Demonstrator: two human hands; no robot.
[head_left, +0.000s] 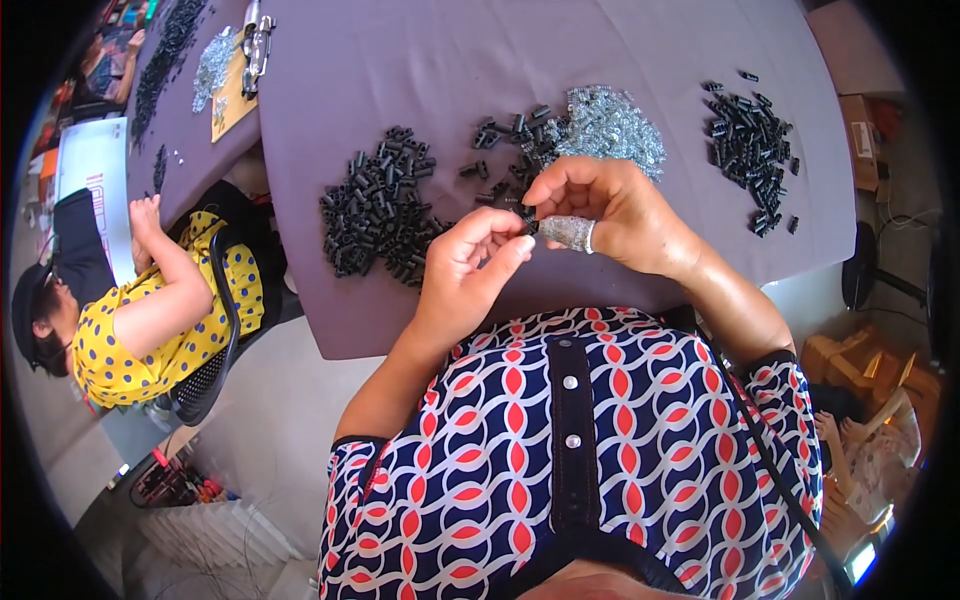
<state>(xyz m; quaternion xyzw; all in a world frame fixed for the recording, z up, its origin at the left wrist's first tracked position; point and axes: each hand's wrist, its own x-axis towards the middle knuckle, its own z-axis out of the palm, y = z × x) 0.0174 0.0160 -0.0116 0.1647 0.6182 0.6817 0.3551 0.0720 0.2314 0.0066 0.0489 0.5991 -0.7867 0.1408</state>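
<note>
Head view: left hand point(468, 262) and right hand point(610, 212) pinch one small black tube point(527, 218) between fingertips above the grey table point(400, 60) edge; right thumb wears a wrap. Black tube piles point(375, 212) lie at ten and two o'clock; silver springs point(612, 125) at twelve.

Both hands meet over the bench point(420, 60): left hand point(470, 265) and right hand point(610, 205) pinch a small black part point(527, 218). Black pile point(380, 215) at ten o'clock, springs point(612, 125) at twelve.

Grey-purple table point(420, 60), black cylinder piles point(378, 212), silvery spring heap point(612, 125)
</note>
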